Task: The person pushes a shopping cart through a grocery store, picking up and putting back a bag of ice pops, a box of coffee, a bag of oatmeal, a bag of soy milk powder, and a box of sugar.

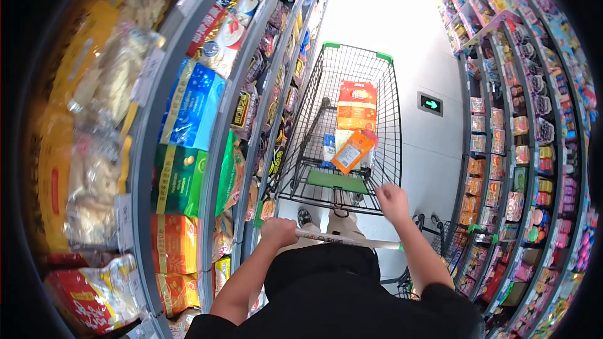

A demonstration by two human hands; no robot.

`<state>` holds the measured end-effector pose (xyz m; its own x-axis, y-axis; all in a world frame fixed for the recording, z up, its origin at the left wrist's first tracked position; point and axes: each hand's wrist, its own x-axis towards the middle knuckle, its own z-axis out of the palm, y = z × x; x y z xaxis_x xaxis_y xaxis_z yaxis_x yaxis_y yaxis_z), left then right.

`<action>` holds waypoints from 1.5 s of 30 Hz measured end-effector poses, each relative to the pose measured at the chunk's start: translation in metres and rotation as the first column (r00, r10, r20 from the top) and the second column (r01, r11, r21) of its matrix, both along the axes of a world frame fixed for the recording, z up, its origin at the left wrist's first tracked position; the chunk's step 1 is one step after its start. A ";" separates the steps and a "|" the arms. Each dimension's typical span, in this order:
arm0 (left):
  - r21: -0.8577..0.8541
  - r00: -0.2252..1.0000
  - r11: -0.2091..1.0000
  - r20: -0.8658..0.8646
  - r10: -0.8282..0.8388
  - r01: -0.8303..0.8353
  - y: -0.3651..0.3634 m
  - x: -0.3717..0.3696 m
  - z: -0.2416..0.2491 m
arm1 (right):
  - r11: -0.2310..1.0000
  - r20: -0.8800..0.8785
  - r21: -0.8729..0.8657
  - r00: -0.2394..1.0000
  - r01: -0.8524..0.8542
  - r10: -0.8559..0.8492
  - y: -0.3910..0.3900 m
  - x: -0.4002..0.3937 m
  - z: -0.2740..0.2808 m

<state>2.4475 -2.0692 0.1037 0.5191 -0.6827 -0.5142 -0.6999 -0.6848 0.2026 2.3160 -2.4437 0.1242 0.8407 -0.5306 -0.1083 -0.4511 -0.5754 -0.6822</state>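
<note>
A black wire shopping cart (397, 119) with green corners stands in front of me. My left hand (278, 232) is closed around the left part of its pale handle bar (339, 239). Ahead of the bar's right end, my right hand (392, 202) is curled into a fist at the cart's right side rail; the fingers' undersides are hidden. Inside the basket lie a red and orange package (357, 105), a tilted orange packet (353, 152) and a blue and white packet (329, 149). A green panel (336, 181) spans the basket's near end.
Shelves of bagged foods (188, 103) rise close along the left. Shelves of small colourful packages (496, 150) line the right side. A green arrow sign (430, 104) is set in the pale floor (418, 44). Another dark cart (440, 233) stands at right, near my arm.
</note>
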 end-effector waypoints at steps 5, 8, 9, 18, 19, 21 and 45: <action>0.133 0.994 0.991 -0.111 0.005 0.010 -0.023 0.018 0.002 | 0.990 -0.101 0.099 0.990 0.105 -0.094 -0.109 0.167 -0.161; -0.029 0.995 0.999 -0.093 -0.040 0.037 -0.020 0.020 -0.006 | 0.971 -0.264 0.128 0.950 0.203 -0.164 -0.168 0.246 -0.256; -0.044 0.993 0.997 -0.100 -0.065 0.061 -0.023 0.024 -0.004 | 0.961 -0.280 0.087 0.932 0.263 -0.230 -0.185 0.264 -0.290; -0.324 0.979 0.940 0.201 -0.047 0.111 -0.048 0.054 -0.009 | 0.904 -0.542 0.009 0.762 0.428 -0.355 -0.274 0.341 -0.394; -0.314 0.981 0.944 0.189 -0.044 0.103 -0.050 0.056 -0.010 | 0.921 -0.574 -0.035 0.747 0.388 -0.337 -0.272 0.346 -0.385; -0.317 0.980 0.942 0.191 -0.055 0.115 -0.055 0.060 -0.007 | 0.913 -0.648 -0.022 0.690 0.407 -0.323 -0.261 0.354 -0.374; -0.358 0.965 0.927 0.263 -0.014 0.111 -0.062 0.063 -0.005 | 0.841 -0.279 0.146 0.838 0.521 -0.470 -0.180 0.361 -0.337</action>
<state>2.5103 -2.1311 0.0985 0.5478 -0.8328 -0.0795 -0.7996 -0.5492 0.2429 2.6773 -2.6238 -0.2124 0.4099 -0.8124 -0.4148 -0.7906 -0.0895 -0.6058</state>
